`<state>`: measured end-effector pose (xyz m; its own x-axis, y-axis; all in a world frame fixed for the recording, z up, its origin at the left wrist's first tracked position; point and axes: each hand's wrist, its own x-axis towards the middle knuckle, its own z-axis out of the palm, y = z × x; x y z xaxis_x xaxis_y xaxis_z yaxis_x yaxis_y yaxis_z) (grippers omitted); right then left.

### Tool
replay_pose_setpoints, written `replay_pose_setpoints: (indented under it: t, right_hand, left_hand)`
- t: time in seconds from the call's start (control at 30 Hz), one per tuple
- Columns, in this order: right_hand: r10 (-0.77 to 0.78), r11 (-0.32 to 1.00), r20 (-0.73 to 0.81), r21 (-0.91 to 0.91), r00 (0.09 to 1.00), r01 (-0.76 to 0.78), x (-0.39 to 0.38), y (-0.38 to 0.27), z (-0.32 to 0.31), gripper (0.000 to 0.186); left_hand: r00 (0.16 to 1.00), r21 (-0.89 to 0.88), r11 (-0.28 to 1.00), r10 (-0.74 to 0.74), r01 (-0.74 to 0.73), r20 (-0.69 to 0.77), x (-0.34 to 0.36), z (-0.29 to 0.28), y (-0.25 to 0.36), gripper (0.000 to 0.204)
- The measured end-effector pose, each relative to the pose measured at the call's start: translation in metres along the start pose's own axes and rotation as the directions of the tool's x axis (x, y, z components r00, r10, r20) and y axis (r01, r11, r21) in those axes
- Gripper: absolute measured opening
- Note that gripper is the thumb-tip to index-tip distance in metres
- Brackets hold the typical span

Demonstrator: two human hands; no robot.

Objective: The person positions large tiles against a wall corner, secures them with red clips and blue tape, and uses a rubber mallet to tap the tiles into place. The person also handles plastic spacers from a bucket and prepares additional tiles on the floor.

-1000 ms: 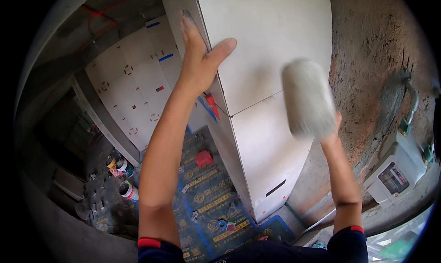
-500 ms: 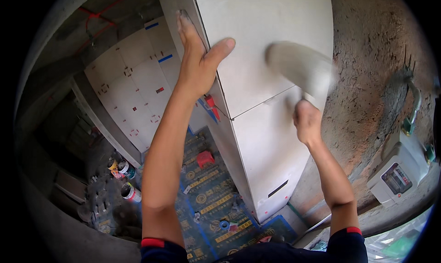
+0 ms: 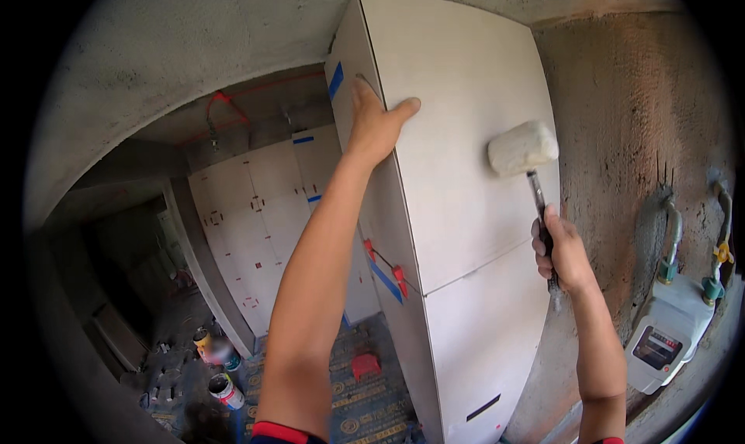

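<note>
My left hand [image 3: 379, 124] grips the front left corner of a tall pale tiled column [image 3: 469, 351], thumb on the front face, fingers on the side. My right hand [image 3: 560, 246] is closed around the handle of a mallet [image 3: 522, 148] with a white head and dark handle, held upright at the front face's right half; I cannot tell if the head touches the tile. At the seam between upper and lower tiles, two red plastic clips [image 3: 399, 281] sit by the corner. Blue tape [image 3: 336, 79] is stuck on the column's side.
Right, a rough plaster wall [image 3: 613, 110] carries a grey meter [image 3: 671, 335] with pipes. Behind, a tiled wall [image 3: 256, 211] stands beside a dark opening. Paint buckets [image 3: 225, 390] and a red stool [image 3: 366, 364] are on the covered floor [image 3: 349, 413]. A concrete beam [image 3: 178, 64] is overhead.
My view has tilted up, showing more of the column's top and the beam. The mallet head, blurred and lower-lying earlier, now stands above my right fist. My left hand keeps to the corner.
</note>
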<state>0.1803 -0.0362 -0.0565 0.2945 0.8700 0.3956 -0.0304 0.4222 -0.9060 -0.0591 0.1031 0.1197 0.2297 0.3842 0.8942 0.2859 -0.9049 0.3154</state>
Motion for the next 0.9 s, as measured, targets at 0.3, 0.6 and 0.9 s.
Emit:
replay_pose_setpoints:
  t: [0.3, 0.6, 0.9]
  right_hand:
    - [-0.589, 0.799, -0.239, -0.313, 0.772, 0.513, 0.127, -0.056, 0.036, 0.053]
    - [-0.572, 0.817, -0.277, -0.108, 0.772, 0.566, 0.131, -0.085, 0.029, 0.057]
    - [-0.574, 0.816, -0.305, -0.126, 0.76, 0.565, 0.152, -0.074, 0.015, 0.052]
  left_hand:
    - [0.998, -0.069, 0.997, 0.031, -0.035, -0.055, 0.014, 0.005, 0.007, 0.101]
    - [1.0, 0.049, 0.998, -0.028, 0.028, -0.013, 0.014, -0.004, 0.01, 0.103]
    - [0.999, 0.111, 0.993, -0.03, 0.034, -0.034, 0.013, -0.005, 0.014, 0.102]
